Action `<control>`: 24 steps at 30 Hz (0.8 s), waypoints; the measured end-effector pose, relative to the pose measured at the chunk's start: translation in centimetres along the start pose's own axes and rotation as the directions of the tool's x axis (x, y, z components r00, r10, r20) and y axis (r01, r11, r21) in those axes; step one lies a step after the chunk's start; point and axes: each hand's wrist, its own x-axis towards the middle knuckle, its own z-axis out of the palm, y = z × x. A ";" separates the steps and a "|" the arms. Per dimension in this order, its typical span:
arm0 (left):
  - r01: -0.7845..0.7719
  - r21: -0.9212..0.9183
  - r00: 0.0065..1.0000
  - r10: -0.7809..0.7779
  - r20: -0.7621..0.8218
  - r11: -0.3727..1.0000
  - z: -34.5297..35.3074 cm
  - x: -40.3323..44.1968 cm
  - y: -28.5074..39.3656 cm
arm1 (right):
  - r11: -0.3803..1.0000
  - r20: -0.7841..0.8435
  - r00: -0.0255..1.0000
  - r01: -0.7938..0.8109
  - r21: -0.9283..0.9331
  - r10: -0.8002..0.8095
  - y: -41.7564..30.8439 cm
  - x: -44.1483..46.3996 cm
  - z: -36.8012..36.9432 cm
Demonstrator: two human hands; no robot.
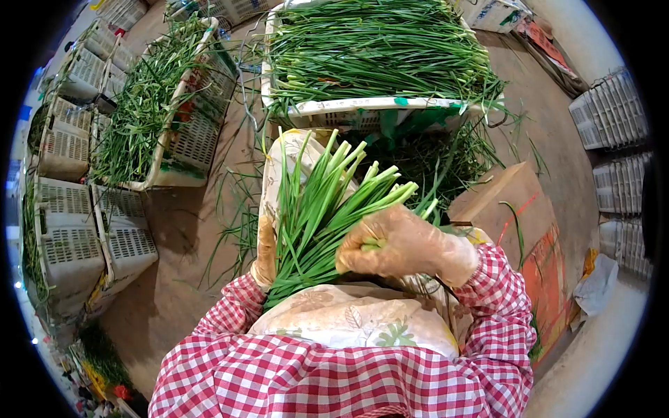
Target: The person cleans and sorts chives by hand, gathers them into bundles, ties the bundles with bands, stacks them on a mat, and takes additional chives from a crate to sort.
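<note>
Centrally, stalks (310, 223) — left hand (265, 254) alongside; right hand (398, 242), curled

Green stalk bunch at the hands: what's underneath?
Patterned cloth shows at the near and far-left edges of the bunch. Left hand at its left edge, fingers hidden. Whatever lies beneath its middle is covered.

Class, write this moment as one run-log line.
left hand: against green bundle, fingers hidden | right hand: closed on stalks | ahead: white crate heaped with greens
</note>
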 end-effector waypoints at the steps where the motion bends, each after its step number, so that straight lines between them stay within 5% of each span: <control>1: 0.024 -0.060 1.000 -0.023 0.010 0.998 -0.6 0.0 -0.2 | 0.989 0.099 0.995 -0.024 0.143 0.009 0.1 -0.7 0.1; 2: 0.022 -0.061 1.000 -0.022 0.006 0.998 -1.1 0.0 -0.2 | 0.958 0.198 0.980 -0.063 0.281 0.007 0.0 -1.2 0.0; 4: 0.027 0.033 0.999 -0.028 0.019 0.999 -1.8 0.1 -0.2 | 0.983 0.207 0.975 -0.110 0.150 0.078 -1.4 -1.8 -1.0; 7: 0.052 0.036 0.998 -0.053 0.028 0.998 -1.9 0.0 -0.1 | 0.987 -0.253 0.967 -0.007 -0.163 -0.035 -0.6 -2.0 -2.4; 8: 0.065 0.039 0.997 -0.067 0.031 0.997 -1.9 -0.1 0.0 | 0.888 -0.428 0.858 0.067 -0.455 -0.284 1.2 -1.4 -2.8; 10: 0.064 0.079 0.997 -0.067 0.027 0.995 -2.1 -0.2 0.0 | 0.731 -0.542 0.811 -0.232 -0.642 -0.218 1.0 -0.3 -3.8; 11: 0.056 0.121 0.998 -0.057 0.004 0.991 -1.8 -0.3 0.1 | 0.730 -0.548 0.808 -0.239 -0.641 -0.216 0.9 0.4 -4.3; 13: 0.052 0.183 0.998 -0.047 -0.029 0.982 -1.1 -0.5 0.4 | 0.687 -0.399 0.916 -0.310 -0.657 0.031 1.3 1.8 -5.0; 16: 0.083 0.189 0.996 -0.079 -0.029 0.978 -1.6 -0.6 0.4 | 0.838 -0.179 0.979 -0.180 -0.516 0.100 0.8 2.5 -6.4; 19: 0.115 0.167 0.993 -0.112 -0.027 0.979 -2.5 -0.8 0.2 | 0.843 -0.042 0.982 -0.180 -0.507 0.184 -0.1 3.0 -7.7; 24: 0.093 0.181 0.996 -0.094 -0.003 0.979 -3.8 -0.3 -0.3 | 0.833 -0.045 0.990 -0.137 -0.536 0.134 0.9 3.1 -8.0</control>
